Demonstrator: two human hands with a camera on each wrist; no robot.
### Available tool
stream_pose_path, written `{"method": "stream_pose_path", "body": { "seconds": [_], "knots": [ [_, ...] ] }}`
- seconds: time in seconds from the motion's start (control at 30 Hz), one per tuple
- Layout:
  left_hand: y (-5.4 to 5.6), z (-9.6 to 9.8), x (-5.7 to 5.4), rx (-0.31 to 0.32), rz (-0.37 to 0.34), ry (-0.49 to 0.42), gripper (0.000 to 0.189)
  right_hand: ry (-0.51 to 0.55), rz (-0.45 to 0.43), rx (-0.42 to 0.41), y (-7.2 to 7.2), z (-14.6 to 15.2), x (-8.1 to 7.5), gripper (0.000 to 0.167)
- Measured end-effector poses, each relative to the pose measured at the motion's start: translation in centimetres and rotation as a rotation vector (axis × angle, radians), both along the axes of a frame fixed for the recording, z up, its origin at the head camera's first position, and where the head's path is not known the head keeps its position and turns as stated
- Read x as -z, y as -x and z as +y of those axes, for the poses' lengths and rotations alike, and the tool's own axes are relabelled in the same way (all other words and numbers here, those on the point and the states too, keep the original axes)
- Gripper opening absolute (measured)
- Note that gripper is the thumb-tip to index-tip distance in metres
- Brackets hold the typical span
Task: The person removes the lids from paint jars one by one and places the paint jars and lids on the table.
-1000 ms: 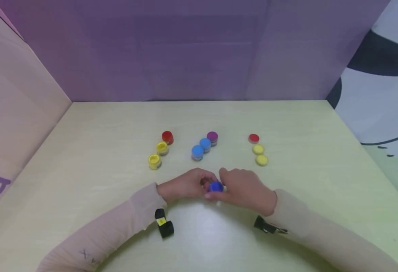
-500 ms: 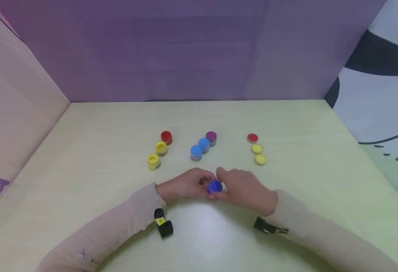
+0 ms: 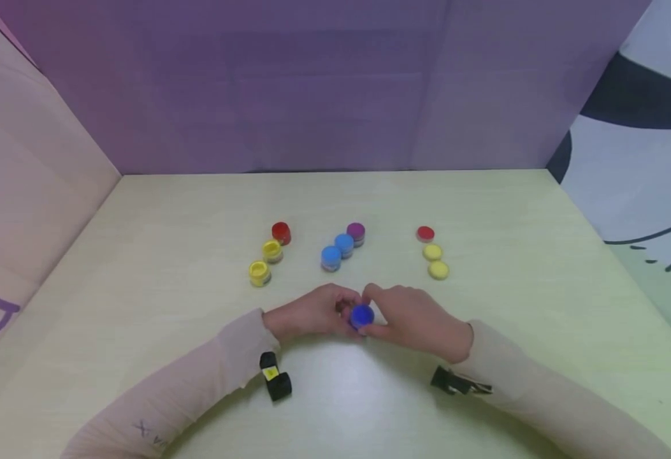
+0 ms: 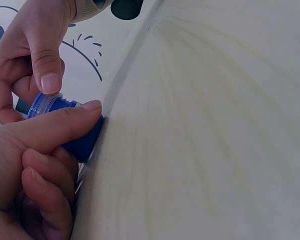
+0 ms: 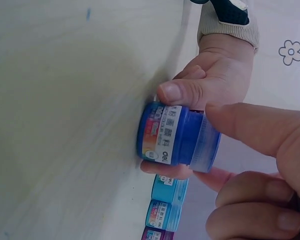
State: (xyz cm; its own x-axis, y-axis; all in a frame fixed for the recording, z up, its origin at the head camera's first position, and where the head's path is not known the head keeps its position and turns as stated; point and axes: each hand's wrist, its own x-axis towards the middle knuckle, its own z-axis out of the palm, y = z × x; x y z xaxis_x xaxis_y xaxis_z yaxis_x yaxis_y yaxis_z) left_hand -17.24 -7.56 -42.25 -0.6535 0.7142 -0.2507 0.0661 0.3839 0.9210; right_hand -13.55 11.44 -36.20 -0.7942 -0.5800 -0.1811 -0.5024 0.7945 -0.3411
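Observation:
Just above the front middle of the table, both hands are on a small dark-blue paint jar. My left hand grips its labelled body, thumb on one side and fingers on the other, as the right wrist view shows. Thumb and fingers of my right hand pinch the ridged, see-through blue lid. A narrow blue neck shows between body and lid. From the left wrist view, the jar's base is at or close to the tabletop; whether it touches I cannot tell.
Beyond the hands, two light-blue jars and a purple-lidded jar form a slanted row. Left of them stand two lidless yellow jars and a red jar. Two yellow lids and a red lid lie at right.
The right hand has shifted slightly, its forefinger now nearer the lid's far edge, and more of the blue lid shows. The left hand keeps its hold; the other jars and lids stay put.

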Motion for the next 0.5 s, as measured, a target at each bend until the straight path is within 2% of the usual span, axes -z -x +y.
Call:
{"method": "stream_pose_path", "body": {
  "seconds": [0.3, 0.5],
  "knots": [
    [-0.2, -0.2, 0.1, -0.027, 0.008, 0.003, 0.021, 0.029, -0.014, -0.008, 0.3, 0.6, -0.2, 0.036],
    [-0.2, -0.1, -0.1, -0.03, -0.013, 0.015, 0.024, 0.031, -0.013, -0.004, 0.4, 1.4, -0.2, 0.034]
  ]
}}
